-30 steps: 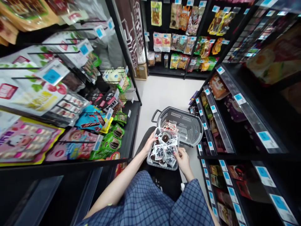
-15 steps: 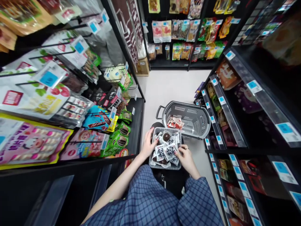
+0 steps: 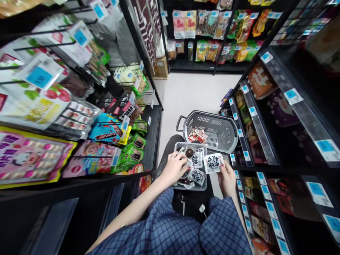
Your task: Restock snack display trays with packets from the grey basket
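My right hand [image 3: 227, 177] pinches a small white packet with bold black characters [image 3: 213, 163], held just right of a clear plastic tub [image 3: 204, 183]. The tub rests on my lap. Inside it lie several similar white packets [image 3: 198, 175] and dark round pieces that look wrapped, one dark round piece [image 3: 189, 152] near the far side. Over the tub's left part is my left hand [image 3: 175, 166], its fingers bent down together among the packets. What those fingertips hold is hidden under the hand.
A grey shopping basket [image 3: 190, 118] stands on the floor beyond the tub, with red-and-white packets [image 3: 197, 135] inside. Shelves of bagged snacks [image 3: 106, 129] line the left. Black shelving with price tags [image 3: 252, 111] borders the right. Another snack rack [image 3: 191, 66] closes the far end.
My right hand has lifted a white packet from the tub and moved right with it. My left hand has shifted from the tub's left rim to over the packets.
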The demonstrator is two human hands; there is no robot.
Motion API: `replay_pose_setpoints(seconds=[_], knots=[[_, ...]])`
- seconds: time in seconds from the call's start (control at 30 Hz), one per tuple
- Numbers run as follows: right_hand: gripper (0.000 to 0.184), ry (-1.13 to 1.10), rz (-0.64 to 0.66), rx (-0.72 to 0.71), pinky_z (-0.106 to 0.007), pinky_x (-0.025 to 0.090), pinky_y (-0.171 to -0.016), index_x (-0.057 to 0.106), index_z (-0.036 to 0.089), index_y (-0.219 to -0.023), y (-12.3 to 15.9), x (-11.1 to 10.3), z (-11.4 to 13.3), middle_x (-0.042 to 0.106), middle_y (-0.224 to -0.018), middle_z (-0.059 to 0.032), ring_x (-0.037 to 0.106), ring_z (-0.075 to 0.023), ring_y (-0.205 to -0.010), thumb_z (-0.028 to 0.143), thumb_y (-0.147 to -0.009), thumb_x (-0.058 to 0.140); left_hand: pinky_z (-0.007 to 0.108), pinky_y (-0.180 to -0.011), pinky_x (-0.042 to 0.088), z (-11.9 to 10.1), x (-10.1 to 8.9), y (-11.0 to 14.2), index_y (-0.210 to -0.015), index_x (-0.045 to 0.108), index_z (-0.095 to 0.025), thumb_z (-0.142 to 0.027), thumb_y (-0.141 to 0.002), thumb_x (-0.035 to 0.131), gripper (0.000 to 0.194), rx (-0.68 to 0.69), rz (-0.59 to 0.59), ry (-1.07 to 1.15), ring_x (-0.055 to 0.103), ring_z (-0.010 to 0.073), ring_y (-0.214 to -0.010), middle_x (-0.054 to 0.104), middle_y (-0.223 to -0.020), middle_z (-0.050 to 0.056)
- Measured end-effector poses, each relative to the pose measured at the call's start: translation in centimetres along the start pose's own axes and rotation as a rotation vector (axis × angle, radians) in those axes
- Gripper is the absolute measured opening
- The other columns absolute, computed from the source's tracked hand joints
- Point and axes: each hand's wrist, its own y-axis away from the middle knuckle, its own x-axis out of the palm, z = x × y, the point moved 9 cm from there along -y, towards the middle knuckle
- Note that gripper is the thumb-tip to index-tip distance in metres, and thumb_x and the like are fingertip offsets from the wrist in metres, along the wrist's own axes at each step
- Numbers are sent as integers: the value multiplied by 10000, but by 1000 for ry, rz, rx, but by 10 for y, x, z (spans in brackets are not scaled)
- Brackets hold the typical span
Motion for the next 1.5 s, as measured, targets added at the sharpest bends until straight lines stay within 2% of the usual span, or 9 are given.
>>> replay_pose_setpoints(seconds=[0.2,0.3,0.4,0.5,0.67,1.0,1.17,1.4,1.5], knots=[[197,-176,109,96,-289,444,-702,618,193,-900,-3,21,11,594,-861,-32,548,-167,-761,356,-793,591,249,-728,415,27,-35,2,-817,544,-170,-290,-843,510,127,-210,-241,718,563,143,-803,614,-844,17],[174,-87,169,57,-270,424,-668,606,180,-840,-3,31,21,568,-797,-17,517,-154,-726,348,-796,589,198,-557,393,43,-27,2,-728,416,-177,-324,-746,626,257,-391,-285,1200,511,95,-582,538,-659,-40],[189,-50,216,54,-246,395,-618,576,168,-764,-1,41,27,540,-745,-6,482,-134,-678,354,-789,600,211,-574,438,39,-12,-1,-857,421,-186,-265,-659,706,356,-472,-181,1440,570,116,-630,605,-758,-20],[219,-29,209,80,-234,384,-582,560,171,-745,-1,49,31,531,-698,4,461,-124,-634,384,-771,606,279,-654,483,33,-10,-3,-1075,422,-216,-227,-648,715,518,-408,-126,1389,623,172,-749,654,-918,28],[226,58,184,81,-230,412,-565,544,183,-725,-1,61,44,534,-656,13,476,-129,-610,397,-735,619,338,-1013,324,21,-19,-8,-883,653,-166,-277,-795,566,166,-183,-84,900,521,227,-1131,624,-1124,83],[209,220,431,-95,-277,438,-689,592,184,-674,11,90,52,655,-814,-52,581,-180,-753,336,-813,559,286,-812,421,25,0,4,-705,586,-137,-343,-679,703,238,-240,95,735,579,186,-815,644,-812,18],[194,368,523,-151,-257,403,-629,607,183,-694,13,98,48,631,-731,-31,566,-160,-678,298,-836,541,304,-891,409,25,2,15,-808,603,-144,-317,-734,657,195,-208,166,829,587,207,-950,660,-952,47],[195,419,292,-170,-243,378,-602,601,175,-707,-17,81,60,591,-680,-8,517,-140,-637,314,-829,538,349,-929,413,64,-31,16,-848,575,-147,-297,-755,631,185,-346,-192,991,596,219,-1010,666,-1026,87],[233,339,95,-137,-240,374,-578,583,168,-707,-33,54,60,552,-644,3,477,-131,-604,372,-813,547,345,-815,483,81,-50,19,-1103,492,-174,-241,-669,708,489,-426,-375,1202,625,215,-943,646,-1101,108]])
